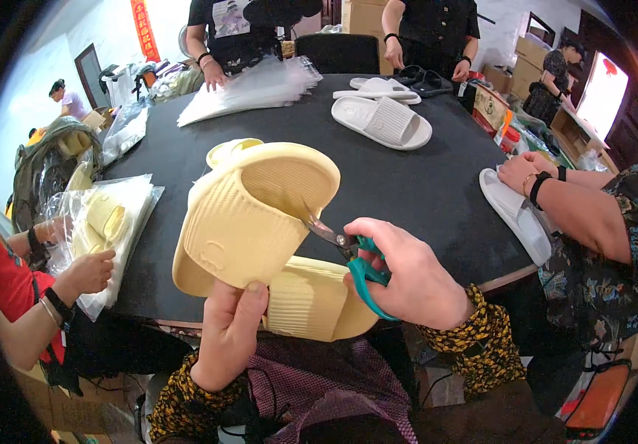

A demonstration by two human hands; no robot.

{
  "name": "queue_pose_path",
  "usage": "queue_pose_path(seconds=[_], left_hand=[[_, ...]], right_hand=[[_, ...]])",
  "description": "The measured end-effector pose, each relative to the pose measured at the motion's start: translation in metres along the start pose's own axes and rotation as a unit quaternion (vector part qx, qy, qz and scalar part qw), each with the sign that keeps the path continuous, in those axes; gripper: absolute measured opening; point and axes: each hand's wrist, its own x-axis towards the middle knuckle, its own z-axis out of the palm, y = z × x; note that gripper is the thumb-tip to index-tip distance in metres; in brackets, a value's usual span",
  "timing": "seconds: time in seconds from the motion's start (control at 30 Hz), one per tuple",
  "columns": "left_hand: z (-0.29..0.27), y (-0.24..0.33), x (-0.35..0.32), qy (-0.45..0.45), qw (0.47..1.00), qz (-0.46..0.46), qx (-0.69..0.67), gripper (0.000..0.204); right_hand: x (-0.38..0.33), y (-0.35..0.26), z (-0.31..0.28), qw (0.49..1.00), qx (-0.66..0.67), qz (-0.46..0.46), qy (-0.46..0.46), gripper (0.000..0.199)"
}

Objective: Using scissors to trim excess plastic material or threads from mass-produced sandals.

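Observation:
My left hand grips a yellow slide sandal by its lower side, holding it tilted up above the table with its foot opening toward the right. In my right hand is a pair of scissors with teal handles, fingers wrapped through the loops. The dark blades are parted a little, their tips at the edge of the sandal's strap. Whether they touch it I cannot tell. A second yellow slide lies on the table's near edge, just under the raised one. Part of another yellow slide shows behind it.
White slides and black sandals lie on the far side of the dark table. A co-worker's hand rests on clear plastic bags. At left, someone handles a bagged yellow pair; at right, another person holds a white slide.

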Motion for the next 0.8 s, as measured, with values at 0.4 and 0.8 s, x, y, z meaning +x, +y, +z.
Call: queue_pose_path(seconds=[0.4,0.8], left_hand=[[0.006,0.012,0.000,-0.022,0.996,0.009,0.087,0.025],[0.004,0.017,-0.001,-0.054,0.992,-0.006,0.113,0.028]], right_hand=[[0.005,-0.008,-0.002,0.999,0.029,-0.033,0.004,0.041],[0.003,-0.008,-0.001,0.998,0.024,-0.048,0.029,0.041]])
